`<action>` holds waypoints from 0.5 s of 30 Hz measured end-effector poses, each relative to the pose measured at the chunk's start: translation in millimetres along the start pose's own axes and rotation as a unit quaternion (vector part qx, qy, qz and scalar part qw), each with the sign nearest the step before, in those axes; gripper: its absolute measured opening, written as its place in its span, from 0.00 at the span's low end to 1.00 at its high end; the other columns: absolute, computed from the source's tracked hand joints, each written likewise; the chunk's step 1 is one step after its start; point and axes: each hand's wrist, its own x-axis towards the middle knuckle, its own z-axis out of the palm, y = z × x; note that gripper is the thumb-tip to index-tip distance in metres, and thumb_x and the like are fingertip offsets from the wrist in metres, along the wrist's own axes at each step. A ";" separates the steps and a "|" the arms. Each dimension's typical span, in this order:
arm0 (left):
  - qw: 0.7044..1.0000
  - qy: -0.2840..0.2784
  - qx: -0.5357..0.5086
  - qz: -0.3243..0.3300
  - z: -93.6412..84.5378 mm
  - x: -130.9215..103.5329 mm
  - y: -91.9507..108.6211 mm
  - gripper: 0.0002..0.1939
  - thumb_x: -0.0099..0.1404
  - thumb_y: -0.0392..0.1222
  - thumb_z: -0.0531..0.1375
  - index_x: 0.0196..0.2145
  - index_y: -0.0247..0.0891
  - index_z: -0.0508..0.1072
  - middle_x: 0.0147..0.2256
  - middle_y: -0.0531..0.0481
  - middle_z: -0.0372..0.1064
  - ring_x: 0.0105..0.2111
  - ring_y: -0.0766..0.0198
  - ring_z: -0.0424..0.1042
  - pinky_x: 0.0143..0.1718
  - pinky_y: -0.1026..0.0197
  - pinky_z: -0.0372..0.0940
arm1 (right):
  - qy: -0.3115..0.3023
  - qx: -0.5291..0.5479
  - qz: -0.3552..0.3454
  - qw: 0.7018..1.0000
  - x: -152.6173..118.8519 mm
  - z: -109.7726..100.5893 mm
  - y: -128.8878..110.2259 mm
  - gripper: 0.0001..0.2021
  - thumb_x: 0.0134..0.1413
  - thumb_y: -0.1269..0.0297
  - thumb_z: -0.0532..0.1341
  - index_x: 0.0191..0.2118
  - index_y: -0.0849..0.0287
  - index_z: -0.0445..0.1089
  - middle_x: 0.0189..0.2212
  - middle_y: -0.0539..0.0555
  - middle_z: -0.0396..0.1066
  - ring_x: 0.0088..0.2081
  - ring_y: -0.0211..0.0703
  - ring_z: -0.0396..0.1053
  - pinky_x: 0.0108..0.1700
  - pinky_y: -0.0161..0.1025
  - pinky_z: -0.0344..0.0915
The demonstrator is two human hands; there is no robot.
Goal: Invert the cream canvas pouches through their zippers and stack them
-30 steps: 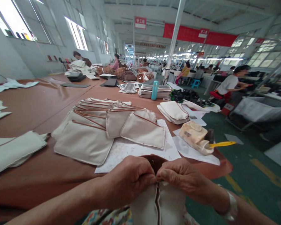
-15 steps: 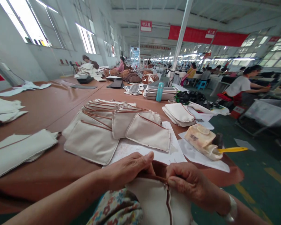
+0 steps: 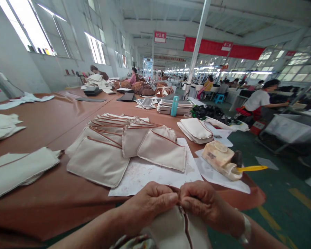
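A cream fabric piece (image 3: 168, 226) with a brown-edged slit hangs below my hands at the bottom centre. My left hand (image 3: 155, 202) pinches its brown top edge, thumb pressed against the fingers. Close beside it, my right hand (image 3: 203, 200) grips the same edge near the top of the slit. Beyond them, a white paper sheet (image 3: 134, 176) lies at the table's front edge. Cream pouches with brown trim (image 3: 100, 160) are heaped behind and partly over that sheet.
More cream pieces (image 3: 23, 169) lie on the brown table (image 3: 54, 186) at left. To the right are a stained container (image 3: 217, 154) with a yellow-handled tool (image 3: 252, 168), stacked pouches (image 3: 195, 128) and a turquoise bottle (image 3: 174, 106). A person in white (image 3: 257, 98) sits farther right.
My left hand has moved right and down, closer to my right hand, and its raised thumb now presses down on the brown edge. The view has shifted slightly.
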 end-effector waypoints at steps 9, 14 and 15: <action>0.981 0.084 0.151 0.084 13.5 -4.7 5.8 0.30 0.62 0.66 0.56 0.19 0.38 0.55 0.17 0.59 0.44 0.18 0.73 0.43 0.18 0.66 0.41 | 0.000 -0.036 -0.058 0.998 6.8 -1.3 -13.8 0.19 0.64 0.50 0.56 0.32 0.62 0.69 0.26 0.51 0.66 0.29 0.39 0.61 0.31 0.34 0.60; 0.829 0.312 0.391 0.252 12.3 -17.5 17.0 0.22 0.72 0.48 0.52 0.21 0.38 0.61 0.20 0.56 0.56 0.21 0.69 0.58 0.23 0.68 0.54 | 0.134 -0.123 0.004 0.983 -3.3 -10.6 -56.6 0.30 0.61 0.48 0.60 0.64 0.55 0.58 0.58 0.63 0.64 0.54 0.54 0.66 0.53 0.47 0.64; 0.792 0.318 0.434 0.290 12.4 -18.3 19.5 0.19 0.72 0.44 0.51 0.23 0.38 0.64 0.21 0.55 0.60 0.22 0.69 0.62 0.25 0.68 0.56 | 0.099 -0.077 0.036 0.991 -3.1 -7.6 -62.7 0.35 0.59 0.47 0.62 0.66 0.54 0.54 0.58 0.63 0.65 0.53 0.54 0.68 0.51 0.46 0.66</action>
